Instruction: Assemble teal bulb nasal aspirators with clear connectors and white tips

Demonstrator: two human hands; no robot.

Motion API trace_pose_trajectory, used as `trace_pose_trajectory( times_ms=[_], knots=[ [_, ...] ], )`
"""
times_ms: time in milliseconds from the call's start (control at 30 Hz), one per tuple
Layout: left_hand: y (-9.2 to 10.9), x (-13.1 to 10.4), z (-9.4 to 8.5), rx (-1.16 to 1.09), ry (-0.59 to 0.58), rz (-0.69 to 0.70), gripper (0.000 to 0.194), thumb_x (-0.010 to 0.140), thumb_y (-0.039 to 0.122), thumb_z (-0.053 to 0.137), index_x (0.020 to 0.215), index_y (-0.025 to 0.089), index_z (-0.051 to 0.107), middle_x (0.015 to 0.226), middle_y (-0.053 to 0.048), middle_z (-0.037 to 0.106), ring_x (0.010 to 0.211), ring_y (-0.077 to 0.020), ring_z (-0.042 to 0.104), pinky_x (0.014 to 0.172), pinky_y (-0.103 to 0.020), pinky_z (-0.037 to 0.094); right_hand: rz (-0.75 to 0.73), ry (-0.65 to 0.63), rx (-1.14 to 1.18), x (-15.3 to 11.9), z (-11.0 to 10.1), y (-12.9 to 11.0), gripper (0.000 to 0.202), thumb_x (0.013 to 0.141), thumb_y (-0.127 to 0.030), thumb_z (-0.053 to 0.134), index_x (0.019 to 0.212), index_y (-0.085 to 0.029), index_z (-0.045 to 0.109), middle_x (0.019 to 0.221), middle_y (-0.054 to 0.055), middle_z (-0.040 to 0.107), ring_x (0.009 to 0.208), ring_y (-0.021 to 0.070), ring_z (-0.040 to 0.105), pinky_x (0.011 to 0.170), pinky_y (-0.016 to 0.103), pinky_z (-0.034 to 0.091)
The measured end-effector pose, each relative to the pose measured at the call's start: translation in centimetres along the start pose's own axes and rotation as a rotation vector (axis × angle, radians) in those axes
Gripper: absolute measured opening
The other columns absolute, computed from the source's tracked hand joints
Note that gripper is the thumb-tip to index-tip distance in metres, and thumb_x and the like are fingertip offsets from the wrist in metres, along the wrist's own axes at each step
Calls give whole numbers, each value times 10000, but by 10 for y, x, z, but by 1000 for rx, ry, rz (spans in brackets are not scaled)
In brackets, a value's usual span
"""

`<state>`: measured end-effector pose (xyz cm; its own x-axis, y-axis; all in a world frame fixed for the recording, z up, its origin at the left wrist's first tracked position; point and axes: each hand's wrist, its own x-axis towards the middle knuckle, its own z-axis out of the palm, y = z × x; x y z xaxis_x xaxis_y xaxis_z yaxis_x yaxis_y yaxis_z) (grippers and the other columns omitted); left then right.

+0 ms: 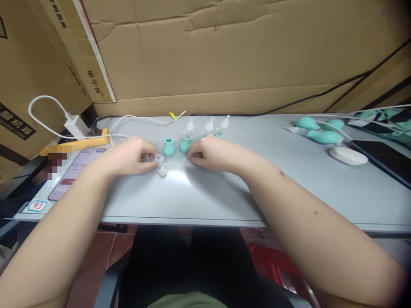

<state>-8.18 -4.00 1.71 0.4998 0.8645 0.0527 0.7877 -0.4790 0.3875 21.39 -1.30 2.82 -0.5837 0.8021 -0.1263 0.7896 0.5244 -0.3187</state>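
Note:
My left hand (138,156) is curled on the left, thumb and fingertips at a small clear plastic piece (159,158) with a round cap (162,172) lying below it. Just beyond stands a teal rubber bulb (168,147), its open neck upward. My right hand (205,152) has its fingers curled together at the right side of a second teal bulb (184,144); what lies between those fingertips is hidden. Behind this hand, more teal bulbs show partly, one at its right (219,134). White pointed tips (209,125) stand in a row at the back.
A phone (75,171) lies at the left, near a yellow power strip (77,143) and a white charger (76,127). At the right are bagged teal bulbs (324,136), a white oval case (348,155) and a dark flat device (382,160). Cardboard (240,55) walls the table's back.

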Motion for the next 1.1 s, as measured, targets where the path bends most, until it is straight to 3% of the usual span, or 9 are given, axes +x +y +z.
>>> trace_pose_trajectory(
  times_ms=[100,267,400,533,633,700,800,867,1100],
  knots=[
    [-1,2,2,-50,-4,2,270,927,442,701,996,239,865,902,-23,852,689,-168,688,653,-299,507,4,5,21,1,1,1,184,899,-81,662,808,-228,725,750,-9,688,636,168,518,636,357,343],
    [7,5,7,-75,10,-27,429,907,516,801,1202,209,850,865,-30,826,696,-181,706,642,-294,519,14,-5,32,-1,0,-7,224,899,-78,656,742,-234,617,708,-20,632,635,167,491,616,360,333],
    [6,7,9,-70,36,-17,310,933,463,782,1091,205,850,831,-27,830,695,-179,710,650,-292,506,13,-5,57,-2,1,-14,235,898,-66,671,752,-231,590,700,-38,603,637,150,475,641,343,343],
    [8,4,10,-57,230,92,236,977,378,697,940,196,842,758,-15,780,644,-143,627,635,-289,445,-4,11,90,-1,3,-16,218,892,-62,690,776,-226,604,733,-36,623,674,151,514,674,330,368],
    [22,2,15,-10,397,227,255,989,387,689,903,196,834,792,-29,785,692,-153,640,658,-307,424,-2,10,89,0,4,-15,207,884,-75,696,778,-228,607,735,-31,633,676,156,516,671,335,354],
    [39,3,21,78,349,240,310,1011,472,696,936,203,831,881,-50,831,784,-194,714,683,-330,420,4,4,93,1,4,-15,214,888,-91,707,772,-231,594,727,-37,621,664,153,504,663,337,351],
    [65,6,31,307,174,95,374,1001,558,749,1090,213,863,1013,-95,877,969,-330,822,653,-370,348,17,2,101,0,4,-16,250,891,-93,709,743,-233,564,722,-38,602,655,148,485,640,340,343],
    [77,9,35,416,97,40,377,1023,536,751,1162,206,867,1061,-123,886,1060,-386,843,677,-397,404,26,1,99,-1,4,-17,284,880,-75,699,714,-233,532,705,-42,577,647,144,455,625,341,331],
    [82,13,40,493,36,-50,400,1059,504,675,1163,156,843,1058,-171,877,1057,-440,859,723,-452,534,3,-15,146,1,3,-17,245,856,-56,688,745,-236,564,676,-68,567,633,135,468,623,328,349]
  ],
)
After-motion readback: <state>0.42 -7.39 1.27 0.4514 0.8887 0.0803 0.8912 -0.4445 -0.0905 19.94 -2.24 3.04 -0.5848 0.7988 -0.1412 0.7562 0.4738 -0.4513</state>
